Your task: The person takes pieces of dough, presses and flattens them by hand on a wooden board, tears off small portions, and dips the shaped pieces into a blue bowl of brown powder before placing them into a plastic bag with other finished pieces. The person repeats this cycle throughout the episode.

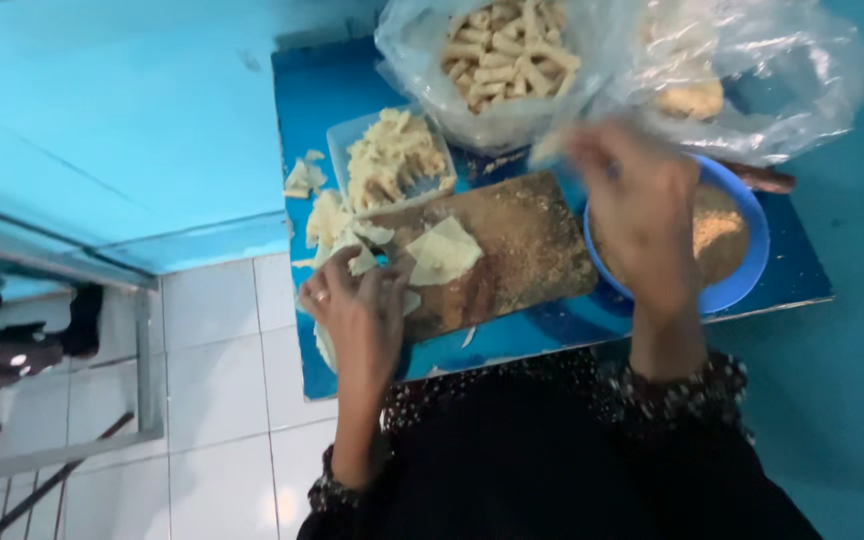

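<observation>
My left hand [362, 310] rests at the near left end of a wooden board [522, 245] dusted with crumbs, its fingers touching pale folded dough sheets [352, 250]. One folded sheet [442, 252] lies on the board beside it. My right hand [637, 215] is blurred, raised over a blue bowl [747, 280] of breadcrumbs [720, 232], pinching a pale rolled piece [548, 148] at its fingertips. A clear plastic bag [422, 70] behind holds several crumbed rolls [507, 50].
A clear tub [342, 135] holds pale filling. Loose dough pieces [304, 178] lie on the small blue table [312, 90]. A second plastic bag [802, 70] sits at the back right. White floor tiles [222, 400] and a turquoise wall surround the table.
</observation>
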Motion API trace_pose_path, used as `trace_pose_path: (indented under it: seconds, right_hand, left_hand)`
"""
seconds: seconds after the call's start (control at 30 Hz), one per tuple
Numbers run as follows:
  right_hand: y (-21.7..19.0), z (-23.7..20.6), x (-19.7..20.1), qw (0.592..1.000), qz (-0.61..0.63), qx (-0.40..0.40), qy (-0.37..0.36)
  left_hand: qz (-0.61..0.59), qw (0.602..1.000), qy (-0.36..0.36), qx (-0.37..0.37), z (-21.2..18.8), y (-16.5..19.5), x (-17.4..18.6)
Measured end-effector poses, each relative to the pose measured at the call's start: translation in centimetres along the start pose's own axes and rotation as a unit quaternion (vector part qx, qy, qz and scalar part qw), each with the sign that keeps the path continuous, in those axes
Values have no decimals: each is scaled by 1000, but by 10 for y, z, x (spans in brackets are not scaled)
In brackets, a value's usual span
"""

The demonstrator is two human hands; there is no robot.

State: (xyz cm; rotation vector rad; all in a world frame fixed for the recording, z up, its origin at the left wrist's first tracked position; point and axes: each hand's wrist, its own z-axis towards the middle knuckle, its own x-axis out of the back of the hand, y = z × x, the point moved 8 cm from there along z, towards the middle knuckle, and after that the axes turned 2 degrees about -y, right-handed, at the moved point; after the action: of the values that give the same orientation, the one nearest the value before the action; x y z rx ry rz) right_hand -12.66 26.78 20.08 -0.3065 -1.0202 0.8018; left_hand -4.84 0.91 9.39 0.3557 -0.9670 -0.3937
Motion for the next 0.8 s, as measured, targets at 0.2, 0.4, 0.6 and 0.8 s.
trace_pose_path:
  seconds: [0.2, 0.4, 0.6, 0.8]
  right_hand:
    - [-22, -18, -25, 996, -39, 81, 25]
    - [15, -38, -30, 998, 6, -28, -59]
    - [82, -22, 28, 982, -156, -50, -93]
    - [82, -26, -1, 957, -220, 75, -174]
  left_hand:
    - [6, 1000, -14, 8, -9, 1, -14]
    - [-16, 1000, -4, -4, 14, -8, -9]
    - [-23, 998, -61, -19, 45, 6, -28]
    - [-158, 984, -44, 65, 53, 0, -30]
